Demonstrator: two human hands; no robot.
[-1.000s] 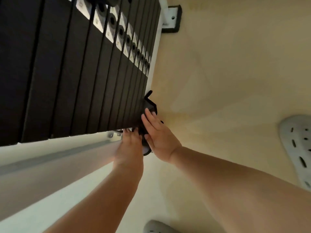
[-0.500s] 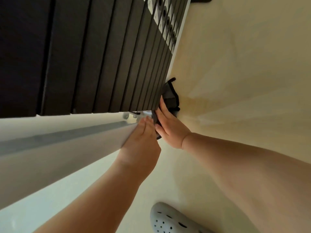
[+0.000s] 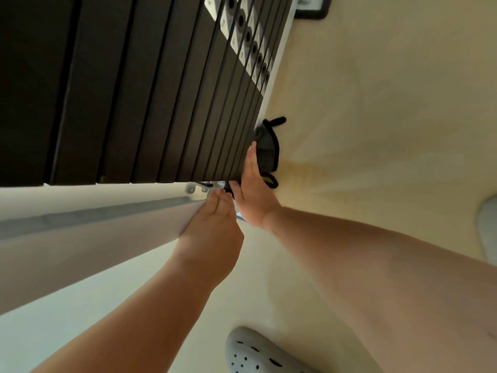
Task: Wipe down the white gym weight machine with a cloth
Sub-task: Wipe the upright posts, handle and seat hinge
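The weight machine fills the upper left: a stack of black weight plates (image 3: pixel 150 98) with white numbered labels, above a white frame rail (image 3: pixel 88 238). A dark grey cloth (image 3: pixel 265 148) with a yellow tag is pressed against the lower right corner of the stack. My right hand (image 3: pixel 252 195) lies flat on the cloth with its fingers pointing up along the plates' edge. My left hand (image 3: pixel 212 230) rests just left of it on the end of the white rail, fingers together; its palm side is hidden.
The floor (image 3: pixel 376 130) is pale beige. A black-edged floor bracket (image 3: pixel 313 8) of the frame sits at the top. A grey perforated clog (image 3: pixel 258 354) is at the bottom middle, and another grey clog (image 3: pixel 488 227) shows at the right edge.
My right hand has slid the cloth along the bottom corner of the weight stack, and my left hand has stayed on the rail. The view has shifted.
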